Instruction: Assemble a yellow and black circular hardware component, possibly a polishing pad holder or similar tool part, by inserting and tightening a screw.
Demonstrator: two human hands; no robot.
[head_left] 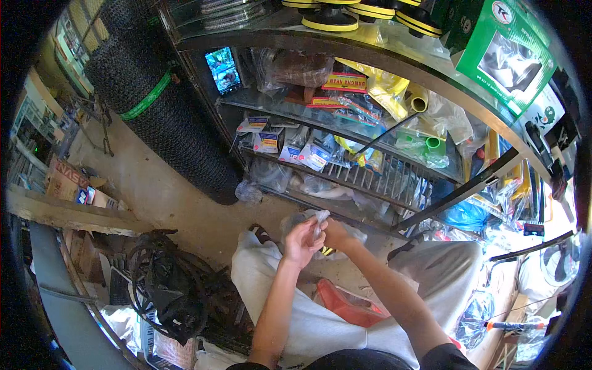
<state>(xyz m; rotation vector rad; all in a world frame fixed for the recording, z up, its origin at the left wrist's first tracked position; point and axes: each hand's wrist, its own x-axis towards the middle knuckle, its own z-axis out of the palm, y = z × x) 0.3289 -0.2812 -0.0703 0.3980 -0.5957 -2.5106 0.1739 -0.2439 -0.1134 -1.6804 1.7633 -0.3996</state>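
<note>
My left hand [301, 244] and my right hand [336, 235] meet in front of my knees. Between them is a clear plastic bag [320, 217], its crumpled top pinched in the fingers of my left hand. The fingers of my right hand are closed at the same bag, partly hidden behind my wrist and the left hand. Something yellow and black [328, 251] shows just below the hands; its kind is too hidden to tell. Loose plastic spreads out on both sides of the hands.
A shelf unit [345, 126] with packaged goods stands ahead, a lit phone [222, 70] propped on it. A roll of black wire mesh [157, 98] leans at left. Dark coiled hoses [169, 283] lie left of my leg. A red plastic item [348, 303] sits between my legs.
</note>
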